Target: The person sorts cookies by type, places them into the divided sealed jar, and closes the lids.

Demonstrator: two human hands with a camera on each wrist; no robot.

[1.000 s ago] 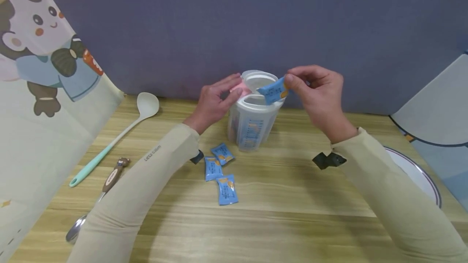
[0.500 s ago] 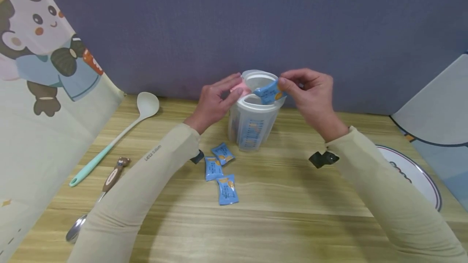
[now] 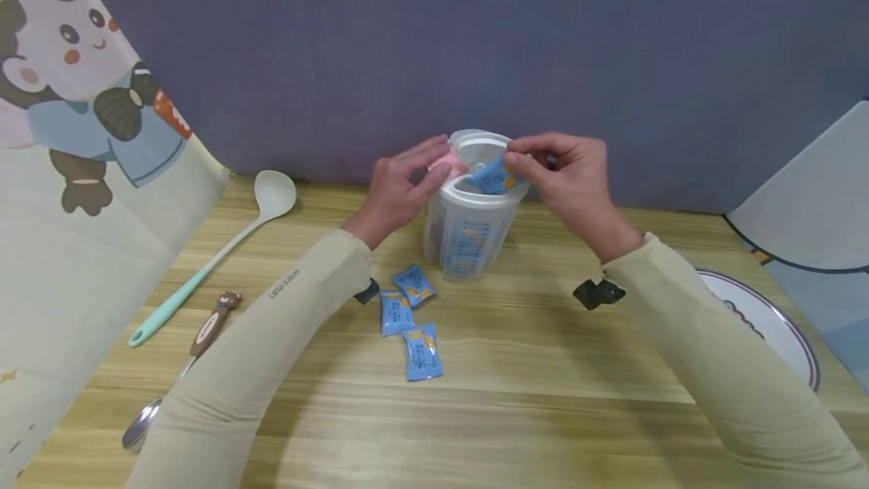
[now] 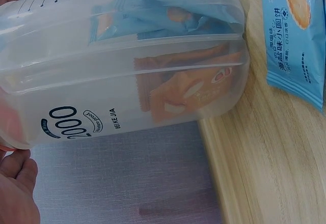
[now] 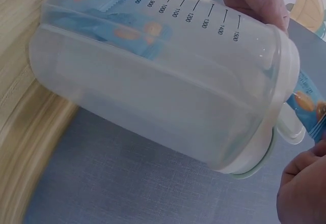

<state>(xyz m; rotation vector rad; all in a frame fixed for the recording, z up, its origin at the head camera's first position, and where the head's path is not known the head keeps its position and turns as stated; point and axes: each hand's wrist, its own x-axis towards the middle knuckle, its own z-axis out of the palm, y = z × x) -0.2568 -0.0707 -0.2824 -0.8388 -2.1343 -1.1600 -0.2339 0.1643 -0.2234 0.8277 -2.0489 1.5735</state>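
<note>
A clear plastic storage canister (image 3: 468, 240) with measuring marks stands upright near the back wall. My left hand (image 3: 397, 191) grips its top edge, thumb and fingers either side of the pink lid part (image 3: 448, 164). Between thumb and fingertips my right hand (image 3: 563, 176) pinches a blue biscuit packet (image 3: 494, 176), its lower end in the front lid opening. Through the wall, the left wrist view shows blue packets (image 4: 168, 18) and orange packets (image 4: 193, 89) in separate compartments. Several blue packets (image 3: 422, 353) lie on the table in front of the canister.
On the left lie a ladle (image 3: 274, 195) with a mint handle and a spoon (image 3: 210, 330) with a brown bear handle, partly under my left sleeve. A white plate (image 3: 767, 323) sits at the right, partly hidden by my right sleeve. A blue-grey wall panel (image 3: 339, 59) rises behind.
My right hand has moved left and slightly down, bringing the blue packet from above the rim partly into the front opening. My left hand has stayed in place.
</note>
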